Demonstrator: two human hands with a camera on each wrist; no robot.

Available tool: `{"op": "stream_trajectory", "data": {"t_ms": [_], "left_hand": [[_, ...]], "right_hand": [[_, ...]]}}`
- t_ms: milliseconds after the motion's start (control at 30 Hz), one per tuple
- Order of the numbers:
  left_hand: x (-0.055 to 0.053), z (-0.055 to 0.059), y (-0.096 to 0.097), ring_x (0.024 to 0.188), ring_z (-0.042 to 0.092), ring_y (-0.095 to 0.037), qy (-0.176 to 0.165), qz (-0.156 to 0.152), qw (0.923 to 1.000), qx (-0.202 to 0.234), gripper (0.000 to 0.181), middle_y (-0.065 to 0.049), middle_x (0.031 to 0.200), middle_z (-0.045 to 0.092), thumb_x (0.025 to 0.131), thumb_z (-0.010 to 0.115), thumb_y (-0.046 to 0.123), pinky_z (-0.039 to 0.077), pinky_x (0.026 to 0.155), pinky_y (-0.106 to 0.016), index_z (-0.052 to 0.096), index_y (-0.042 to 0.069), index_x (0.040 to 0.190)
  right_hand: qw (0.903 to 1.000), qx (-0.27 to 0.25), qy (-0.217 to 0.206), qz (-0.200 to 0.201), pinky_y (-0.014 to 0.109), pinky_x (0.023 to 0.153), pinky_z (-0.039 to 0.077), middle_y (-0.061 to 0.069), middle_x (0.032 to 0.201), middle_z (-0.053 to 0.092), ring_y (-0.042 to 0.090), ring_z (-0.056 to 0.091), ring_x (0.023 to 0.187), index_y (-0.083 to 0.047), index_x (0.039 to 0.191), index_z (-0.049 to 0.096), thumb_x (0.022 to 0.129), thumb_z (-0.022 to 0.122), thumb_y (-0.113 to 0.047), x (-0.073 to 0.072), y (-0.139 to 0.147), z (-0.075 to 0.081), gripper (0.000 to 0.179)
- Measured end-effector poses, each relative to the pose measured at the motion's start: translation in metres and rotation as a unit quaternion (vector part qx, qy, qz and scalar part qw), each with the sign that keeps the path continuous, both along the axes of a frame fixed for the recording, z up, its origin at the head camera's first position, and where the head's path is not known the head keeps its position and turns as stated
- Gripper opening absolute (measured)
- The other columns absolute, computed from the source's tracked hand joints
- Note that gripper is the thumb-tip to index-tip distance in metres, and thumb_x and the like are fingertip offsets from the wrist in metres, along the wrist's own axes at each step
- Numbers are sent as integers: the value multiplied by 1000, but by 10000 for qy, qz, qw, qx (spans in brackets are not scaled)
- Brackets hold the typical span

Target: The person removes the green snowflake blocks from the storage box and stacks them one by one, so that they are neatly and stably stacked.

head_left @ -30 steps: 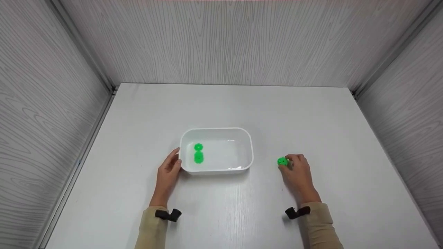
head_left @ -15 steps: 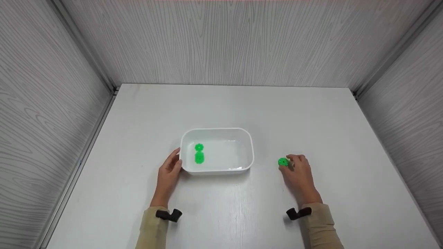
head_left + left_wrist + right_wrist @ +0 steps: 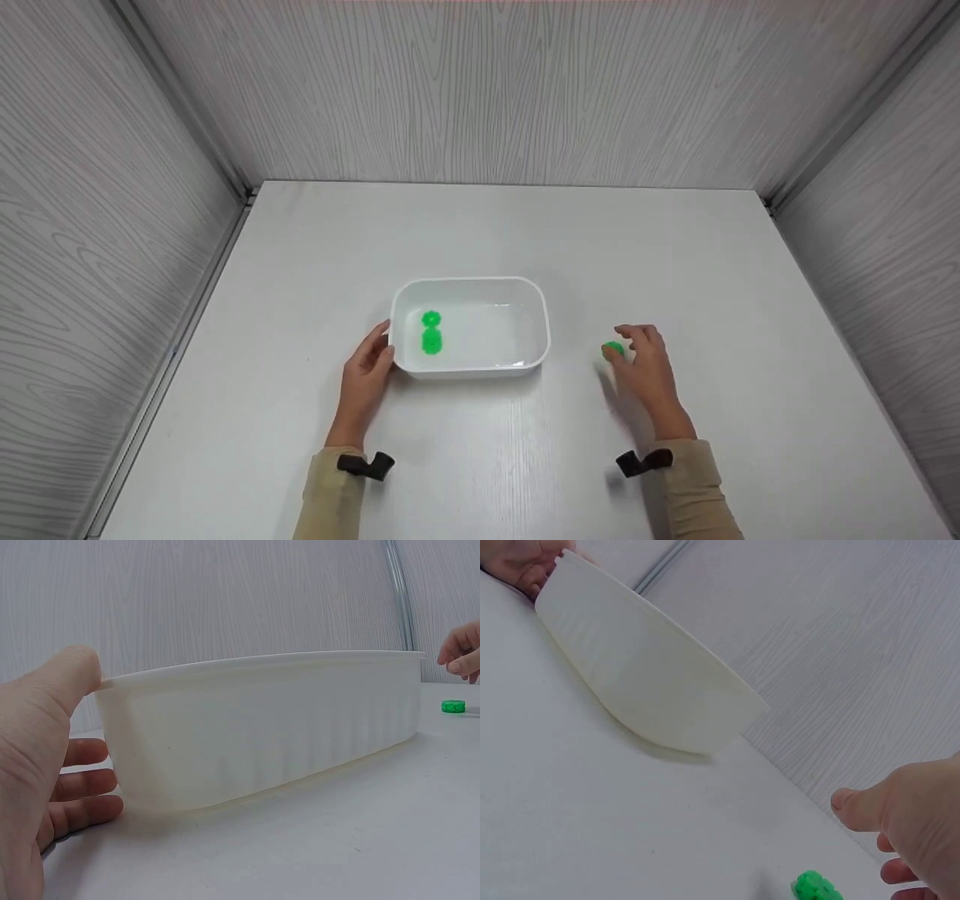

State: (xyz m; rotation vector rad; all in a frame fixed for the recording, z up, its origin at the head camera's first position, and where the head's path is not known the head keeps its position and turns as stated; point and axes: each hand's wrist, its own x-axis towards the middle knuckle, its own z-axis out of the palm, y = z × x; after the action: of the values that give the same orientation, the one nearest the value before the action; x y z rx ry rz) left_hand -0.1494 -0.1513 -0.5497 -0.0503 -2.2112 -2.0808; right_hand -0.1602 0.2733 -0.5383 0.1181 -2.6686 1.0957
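A white plastic tub [image 3: 471,372] stands on the table. My left hand [image 3: 365,380] rests against its left end; the left wrist view shows the thumb at the rim and the fingers low against the wall. Inside the tub, at the left, lie flower-shaped green pieces [image 3: 431,342] in a short row. Another scalloped green piece [image 3: 453,706] sits flat on the table to the tub's right. Over this piece hovers my right hand [image 3: 646,371], thumb and fingers spread, holding nothing; in the right wrist view the green piece [image 3: 816,886] lies below the hand, apart from it.
The white table [image 3: 495,225] ends at a grey wood-grain back panel [image 3: 480,90]. Similar panels rise on the left [image 3: 90,225] and right [image 3: 892,210]. Each forearm, in a tan sleeve, wears a black wrist mount [image 3: 365,466].
My right hand has let go of the green piece and lifted slightly, its fingers opening. The piece stays on the table. My left hand and the tub have not moved.
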Motion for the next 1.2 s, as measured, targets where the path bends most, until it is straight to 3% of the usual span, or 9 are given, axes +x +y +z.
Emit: {"op": "stream_trajectory", "data": {"t_ms": [233, 533, 933, 1200], "left_hand": [[-1, -1, -2, 111, 52, -31, -6, 9, 10000, 3, 43, -20, 122, 55, 95, 53, 16, 47, 84, -26, 47, 14, 137], [-1, -1, -2, 110, 52, -32, -112, -2, 9999, -23, 43, -20, 123, 54, 96, 53, 16, 47, 82, -25, 46, 15, 138], [0, -2, -2, 110, 52, -33, -13, -23, 10000, 27, 44, -21, 123, 54, 95, 53, 14, 47, 82, -24, 45, 13, 139], [0, -2, -2, 108, 54, -28, 54, 49, 9999, -138, 43, -16, 120, 57, 95, 53, 16, 46, 83, -23, 47, 15, 137]], "right_hand": [[9974, 164, 677, 174, 39, 75, 45, 10, 105, 54, 27, 51, 90, -2, 108, 61, 82, 72, -14, -2, -17, 4, 31], [9938, 292, 946, 512, 38, 78, 46, 10, 105, 55, 24, 53, 93, -4, 108, 61, 82, 72, -14, -2, -38, 11, 30], [9864, 409, 1334, 865, 37, 79, 47, 7, 106, 56, 21, 53, 93, -5, 109, 61, 82, 72, -16, -7, -65, 24, 31], [9830, 406, 1325, 1203, 33, 82, 47, 7, 108, 55, 21, 54, 96, -4, 109, 61, 83, 71, -18, -12, -87, 30, 31]]}}
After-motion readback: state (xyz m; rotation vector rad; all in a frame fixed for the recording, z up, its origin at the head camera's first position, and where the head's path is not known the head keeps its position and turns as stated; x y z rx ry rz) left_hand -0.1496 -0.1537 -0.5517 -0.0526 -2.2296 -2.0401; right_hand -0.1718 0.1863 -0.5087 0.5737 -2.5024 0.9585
